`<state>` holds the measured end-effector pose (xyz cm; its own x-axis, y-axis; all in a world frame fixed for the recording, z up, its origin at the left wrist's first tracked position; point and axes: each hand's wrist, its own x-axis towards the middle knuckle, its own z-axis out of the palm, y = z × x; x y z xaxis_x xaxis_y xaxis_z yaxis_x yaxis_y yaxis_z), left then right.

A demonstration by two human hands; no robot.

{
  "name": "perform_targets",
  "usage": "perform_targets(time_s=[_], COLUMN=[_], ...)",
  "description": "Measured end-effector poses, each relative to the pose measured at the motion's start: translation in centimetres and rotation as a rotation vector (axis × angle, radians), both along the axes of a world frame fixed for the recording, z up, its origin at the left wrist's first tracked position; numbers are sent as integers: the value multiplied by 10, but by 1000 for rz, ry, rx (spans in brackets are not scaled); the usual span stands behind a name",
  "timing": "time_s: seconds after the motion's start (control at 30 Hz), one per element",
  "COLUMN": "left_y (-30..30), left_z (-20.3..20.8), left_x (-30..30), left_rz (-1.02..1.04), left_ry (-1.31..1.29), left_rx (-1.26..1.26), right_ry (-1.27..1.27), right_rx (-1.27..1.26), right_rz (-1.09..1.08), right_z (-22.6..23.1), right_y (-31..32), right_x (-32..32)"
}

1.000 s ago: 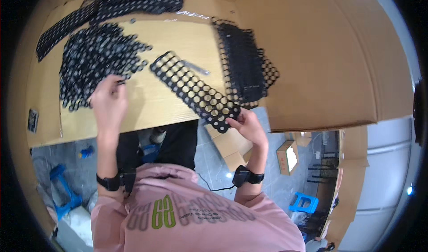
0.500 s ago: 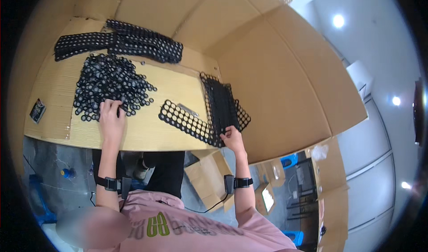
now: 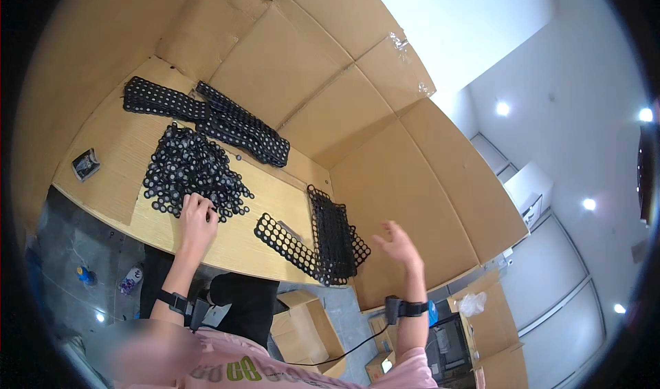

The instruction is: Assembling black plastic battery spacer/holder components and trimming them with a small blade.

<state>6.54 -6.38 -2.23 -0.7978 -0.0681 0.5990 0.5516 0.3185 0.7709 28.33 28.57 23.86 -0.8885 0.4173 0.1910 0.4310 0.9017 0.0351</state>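
My left hand (image 3: 198, 214) reaches to the near edge of a loose pile of small black round pieces (image 3: 189, 165) with grey centres. Its fingers are curled together, and what they hold, if anything, is hidden. My right hand (image 3: 400, 245) is raised in the air, fingers apart and holding nothing, right of a stack of black perforated grid strips (image 3: 333, 241). From that stack a grid strip with open round holes (image 3: 285, 242) extends leftward over the yellow tabletop (image 3: 237, 251). A flat grey metal strip (image 3: 290, 231) lies beside it.
Black strips with filled holes (image 3: 240, 131) lie bundled at the back. Tall cardboard walls (image 3: 405, 196) enclose the far and right sides. A small dark packet (image 3: 86, 164) sits at the left. Below the table edge an open cardboard box (image 3: 302, 330) stands on the floor.
My right hand has let go of the grid stack and lifted away to the right, its fingers spreading. My left hand stays at the pile's near edge. The whole view has tilted.
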Motion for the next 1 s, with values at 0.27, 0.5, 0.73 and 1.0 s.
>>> perform_targets(time_s=[0.27, 0.5, 0.73, 1.0], left_y=[6, 11, 2, 4], left_z=[4, 13, 14, 23], left_x=[1, -2, 4, 5], left_rz=[-19, -63, -107, -150], left_ry=[62, 102, 111, 173], left_rx=[42, 22, -32, -24], right_ry=[359, 859, 863, 430], right_rx=[528, 872, 965, 46], right_rz=[120, 406, 564, 305], right_z=[194, 276, 251, -21], right_y=[-72, -173, -199, -107], right_x=[40, 98, 111, -35])
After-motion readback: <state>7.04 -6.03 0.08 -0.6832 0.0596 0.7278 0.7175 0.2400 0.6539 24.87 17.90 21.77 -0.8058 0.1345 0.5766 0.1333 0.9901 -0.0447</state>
